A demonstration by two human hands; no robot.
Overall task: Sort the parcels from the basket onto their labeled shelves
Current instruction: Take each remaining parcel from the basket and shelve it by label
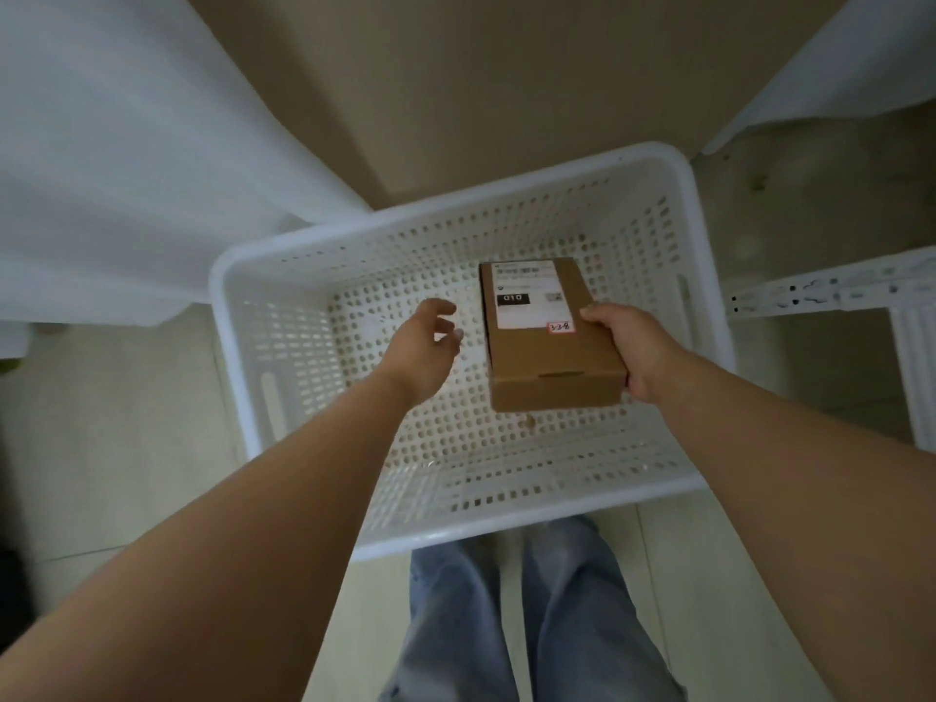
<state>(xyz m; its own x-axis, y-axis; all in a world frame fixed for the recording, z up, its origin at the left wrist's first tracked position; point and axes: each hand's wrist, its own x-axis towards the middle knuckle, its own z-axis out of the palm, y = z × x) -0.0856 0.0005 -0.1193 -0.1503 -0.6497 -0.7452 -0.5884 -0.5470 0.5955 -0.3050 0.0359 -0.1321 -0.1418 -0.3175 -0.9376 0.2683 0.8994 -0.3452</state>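
Right hand (pixel 639 350) gripping parcel (pixel 549 342), left hand (pixel 423 347) loosely open

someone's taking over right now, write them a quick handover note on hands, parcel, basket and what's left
Right hand: grips the cardboard parcel by its right edge, holding it over the white basket.
Left hand: open, fingers relaxed, reaching toward the parcel's left side, not touching it.
Parcel: shipping label on top and a small red-bordered sticker, handwritten, seemingly 3-3-8.
Basket: on the floor, no other parcel visible inside.
Done: parcel picked up.
Left: check the sticker code and place the parcel on the matching shelf; a white rack stands to the right.
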